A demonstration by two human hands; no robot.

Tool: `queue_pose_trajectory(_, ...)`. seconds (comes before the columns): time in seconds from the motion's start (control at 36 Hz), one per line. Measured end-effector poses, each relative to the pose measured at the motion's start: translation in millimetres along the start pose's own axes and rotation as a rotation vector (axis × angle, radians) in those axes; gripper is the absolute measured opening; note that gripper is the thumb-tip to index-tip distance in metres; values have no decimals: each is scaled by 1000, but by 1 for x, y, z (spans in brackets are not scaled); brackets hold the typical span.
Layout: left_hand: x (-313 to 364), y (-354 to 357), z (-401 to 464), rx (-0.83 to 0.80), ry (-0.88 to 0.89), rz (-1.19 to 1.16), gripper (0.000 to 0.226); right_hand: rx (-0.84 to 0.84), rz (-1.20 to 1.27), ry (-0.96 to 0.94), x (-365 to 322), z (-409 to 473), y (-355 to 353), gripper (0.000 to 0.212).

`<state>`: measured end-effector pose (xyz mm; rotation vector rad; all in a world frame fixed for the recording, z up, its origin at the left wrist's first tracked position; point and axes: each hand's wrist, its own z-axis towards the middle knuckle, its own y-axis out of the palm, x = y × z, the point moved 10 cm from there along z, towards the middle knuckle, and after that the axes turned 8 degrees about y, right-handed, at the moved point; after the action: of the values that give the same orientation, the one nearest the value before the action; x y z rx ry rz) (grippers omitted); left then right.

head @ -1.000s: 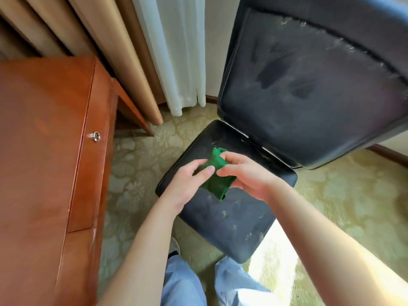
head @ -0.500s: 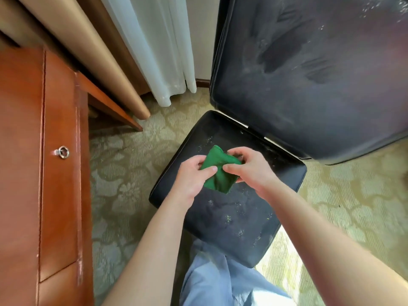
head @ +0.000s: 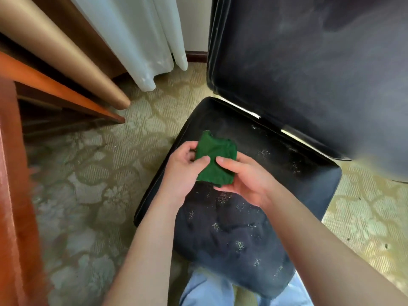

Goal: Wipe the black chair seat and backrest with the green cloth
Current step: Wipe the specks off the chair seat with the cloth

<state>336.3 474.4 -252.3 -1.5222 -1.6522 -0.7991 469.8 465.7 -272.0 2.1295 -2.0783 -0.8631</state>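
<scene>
The black chair seat (head: 293, 186) lies below me, dusty and dotted with pale specks. Its black backrest (head: 309, 69) rises at the upper right, smeared with dust. A folded green cloth (head: 215, 160) is held above the seat's middle. My left hand (head: 183, 171) pinches its left edge with thumb and fingers. My right hand (head: 245, 180) cups it from the right and below, thumb on top. The cloth does not touch the seat.
A reddish wooden desk (head: 13, 195) runs along the left edge, with a slanted wooden leg (head: 66, 91) behind it. White curtain (head: 141, 40) and tan drape (head: 66, 54) hang at the back left. Patterned carpet (head: 99, 173) surrounds the chair. My blue-trousered knees (head: 207, 290) meet the seat's front.
The view has moved closer and lower over the seat. Both hands have kept hold of the cloth and folded it flatter, with my right hand now cupped underneath.
</scene>
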Motion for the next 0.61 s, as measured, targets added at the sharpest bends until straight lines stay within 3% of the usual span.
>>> queue_pose_trajectory(0.42,-31,15,40,76,63,122,25,167,-174,-134,-22,36,-44,37)
queue_pose_trajectory(0.61,-39,-17,51,278,112,299,16,328,-306,-233,-47,38,-64,34)
